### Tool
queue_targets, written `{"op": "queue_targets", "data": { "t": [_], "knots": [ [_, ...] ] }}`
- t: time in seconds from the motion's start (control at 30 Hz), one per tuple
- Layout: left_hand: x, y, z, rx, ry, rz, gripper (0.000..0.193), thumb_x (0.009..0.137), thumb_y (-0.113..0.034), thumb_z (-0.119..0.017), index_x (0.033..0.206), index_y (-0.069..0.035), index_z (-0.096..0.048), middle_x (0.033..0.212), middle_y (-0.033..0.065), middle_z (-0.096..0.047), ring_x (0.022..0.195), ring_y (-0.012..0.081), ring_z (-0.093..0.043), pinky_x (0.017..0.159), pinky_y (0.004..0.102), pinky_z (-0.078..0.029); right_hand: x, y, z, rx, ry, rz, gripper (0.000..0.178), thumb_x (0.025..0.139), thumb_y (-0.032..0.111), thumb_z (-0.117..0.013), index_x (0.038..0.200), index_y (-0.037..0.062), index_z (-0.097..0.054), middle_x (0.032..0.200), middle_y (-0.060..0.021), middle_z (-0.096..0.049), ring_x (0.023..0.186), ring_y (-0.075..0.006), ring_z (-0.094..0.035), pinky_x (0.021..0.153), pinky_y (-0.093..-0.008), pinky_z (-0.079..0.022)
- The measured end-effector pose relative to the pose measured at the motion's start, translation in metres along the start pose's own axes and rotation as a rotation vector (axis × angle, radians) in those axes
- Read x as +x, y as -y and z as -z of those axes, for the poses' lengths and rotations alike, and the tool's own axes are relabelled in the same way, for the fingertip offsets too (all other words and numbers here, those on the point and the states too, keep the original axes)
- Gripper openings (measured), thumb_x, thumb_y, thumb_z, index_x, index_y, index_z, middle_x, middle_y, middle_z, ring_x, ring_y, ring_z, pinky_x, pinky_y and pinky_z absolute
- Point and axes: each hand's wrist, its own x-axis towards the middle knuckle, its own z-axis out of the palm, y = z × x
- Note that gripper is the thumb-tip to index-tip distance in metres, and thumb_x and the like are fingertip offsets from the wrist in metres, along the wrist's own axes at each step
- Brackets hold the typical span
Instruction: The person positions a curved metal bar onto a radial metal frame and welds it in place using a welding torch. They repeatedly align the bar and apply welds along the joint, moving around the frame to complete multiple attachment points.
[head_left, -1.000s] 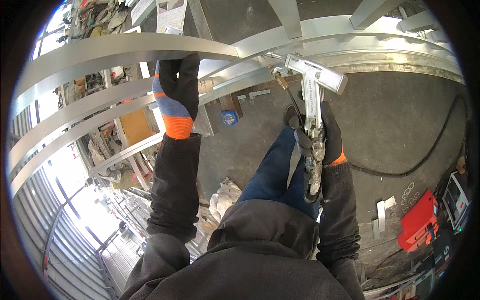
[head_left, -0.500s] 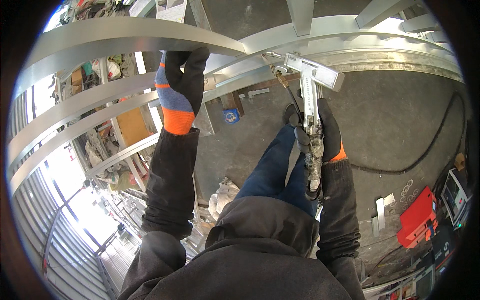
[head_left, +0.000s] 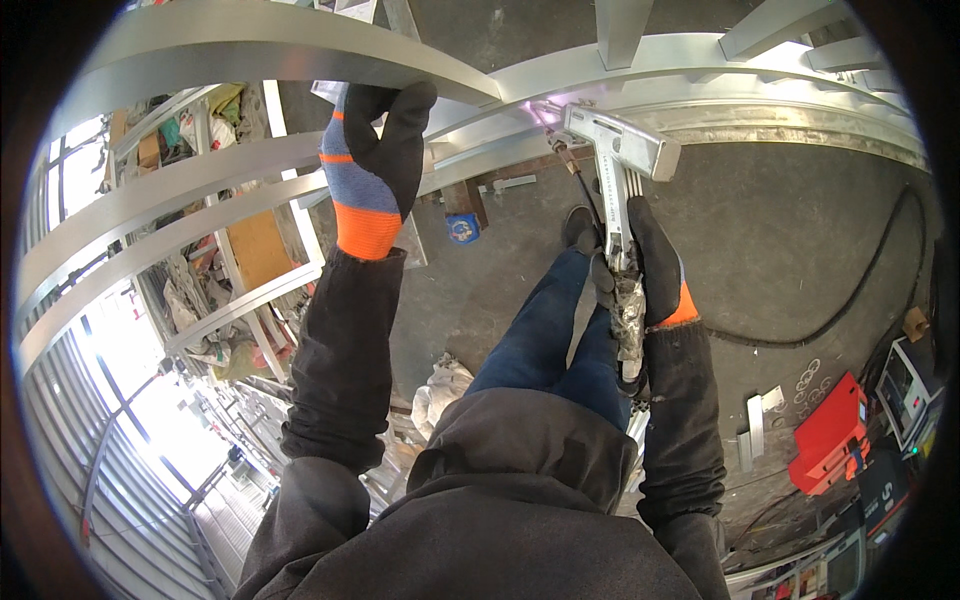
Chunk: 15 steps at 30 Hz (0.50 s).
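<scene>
My right hand (head_left: 655, 260), in a black glove with an orange cuff, is wrapped round the taped handle of a silver handheld welding gun (head_left: 612, 165). A thin wire-feed tube with a brass fitting (head_left: 566, 155) runs beside the gun to its tip. The tip is at a joint of the metal frame (head_left: 680, 60), where a violet-pink glow shows. Left of it, my left hand (head_left: 375, 170), in a black, blue and orange glove, is closed on the lower edge of a curved metal bar (head_left: 290, 45); its fingertips are partly hidden.
Parallel metal bars (head_left: 180, 165) stretch to the left above racks of scrap (head_left: 215, 290). A blue tape measure (head_left: 462, 229) lies on the floor by a metal offcut. A black cable (head_left: 840, 325) curves across the right floor, near a red case (head_left: 830, 435) and a machine with a screen (head_left: 905, 390).
A violet-pink glow has appeared at the gun's tip. My left hand has shifted slightly right and down in the picture, still at the bar. The gun has moved slightly left.
</scene>
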Motion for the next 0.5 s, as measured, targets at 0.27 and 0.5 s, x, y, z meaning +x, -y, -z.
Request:
{"op": "queue_targets", "data": {
  "t": [0.27, 0.5],
  "knots": [
    [0.003, 0.003, 0.0, -0.02, -0.001, 0.04, 0.022, 0.095, -0.018, -0.077, 0.11, -0.002, -0.071, 0.094, 0.009, -0.077, 0.089, 0.0198, -0.073, 0.084, 0.0347, -0.056, -0.002, -0.004, 0.003, 0.012, 0.047, -0.005, 0.044, 0.105, 0.053, -0.054, 0.111, 0.0101, -0.06, 0.073, -0.0062, -0.061, 0.048, -0.0168, -0.056, 0.042, -0.0303, -0.045],
    [0.005, 0.001, -0.003, -0.066, -0.006, 0.042, 0.023, 0.095, -0.019, -0.076, 0.11, -0.001, -0.07, 0.095, 0.0092, -0.077, 0.089, 0.0197, -0.073, 0.084, 0.0352, -0.056, -0.008, -0.016, 0.001, -0.031, -0.018, 0.021, 0.057, 0.108, 0.058, -0.046, 0.14, 0.0119, -0.054, 0.089, -0.0096, -0.068, 0.05, -0.0111, -0.057, 0.04, -0.0242, -0.044]
  ]
}}
